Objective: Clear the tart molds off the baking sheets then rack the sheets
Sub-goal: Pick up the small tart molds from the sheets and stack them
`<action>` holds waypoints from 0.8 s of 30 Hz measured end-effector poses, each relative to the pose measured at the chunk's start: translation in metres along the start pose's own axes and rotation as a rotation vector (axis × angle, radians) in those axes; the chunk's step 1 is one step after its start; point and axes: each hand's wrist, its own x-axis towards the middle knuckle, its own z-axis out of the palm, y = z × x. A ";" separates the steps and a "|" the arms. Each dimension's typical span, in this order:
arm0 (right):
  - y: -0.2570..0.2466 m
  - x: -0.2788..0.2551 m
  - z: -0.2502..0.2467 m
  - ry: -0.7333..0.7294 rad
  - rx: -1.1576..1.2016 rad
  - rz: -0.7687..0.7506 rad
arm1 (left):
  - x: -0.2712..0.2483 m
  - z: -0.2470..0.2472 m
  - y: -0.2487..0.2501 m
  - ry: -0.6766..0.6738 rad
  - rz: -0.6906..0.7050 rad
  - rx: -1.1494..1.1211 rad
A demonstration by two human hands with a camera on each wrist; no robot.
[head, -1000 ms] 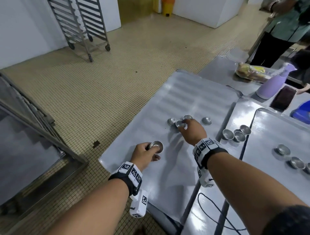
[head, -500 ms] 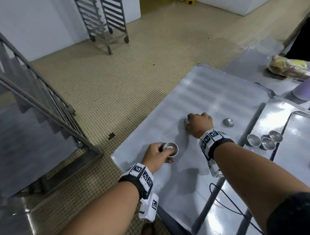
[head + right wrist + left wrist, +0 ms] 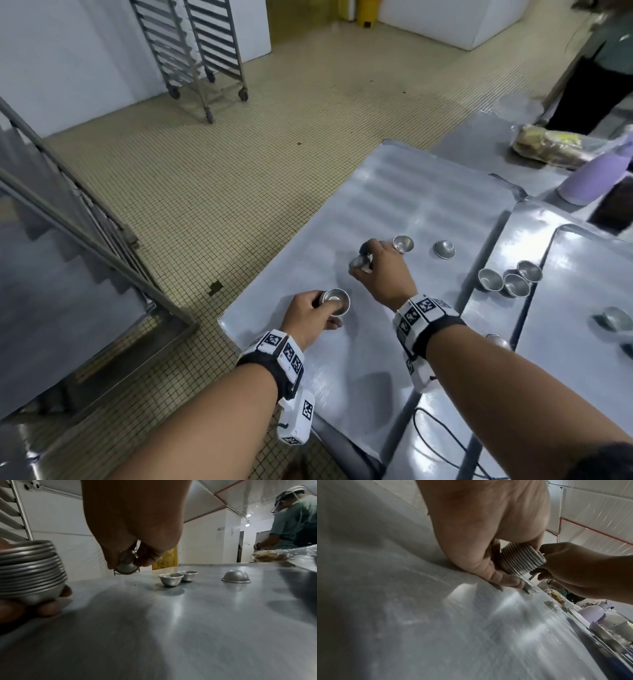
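My left hand (image 3: 308, 313) grips a nested stack of tart molds (image 3: 335, 300), fingers curled under and around it; in the left wrist view the stack (image 3: 522, 559) shows as many thin, dull-silver rims packed tight, tipped toward the right hand. My right hand (image 3: 385, 270) pinches a single small mold (image 3: 359, 263) in its fingertips, lifted just off the baking sheet (image 3: 421, 219); from the right wrist view that mold (image 3: 126, 564) hangs with its rounded base facing the camera.

On the baking sheet, just beyond the right hand, two upright molds (image 3: 178, 578) stand touching or nearly so, open cups of brushed metal, empty. Only one of them (image 3: 403, 244) shows in the head view. Right of them on the same sheet, one mold lies upside down (image 3: 444, 249), a small dome on its flared rim.

Right of the baking sheet, a cluster of three upright molds (image 3: 509, 280) sits on the steel surface between sheets, empty as far as I can see. Further right, a second sheet (image 3: 575, 294) carries another mold (image 3: 615, 318) near the frame edge.

Beyond the baking sheet stand a lilac bottle (image 3: 592, 178) and a bagged loaf (image 3: 555, 147).
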 end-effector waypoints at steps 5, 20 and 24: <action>0.017 -0.050 0.004 -0.001 -0.019 0.124 | -0.001 0.000 0.001 -0.006 0.008 0.015; 0.034 -0.111 -0.013 -0.092 -0.138 0.273 | -0.006 0.003 0.001 -0.013 0.040 0.043; 0.034 -0.116 -0.015 -0.074 -0.120 0.298 | -0.007 0.003 0.000 0.001 0.052 0.050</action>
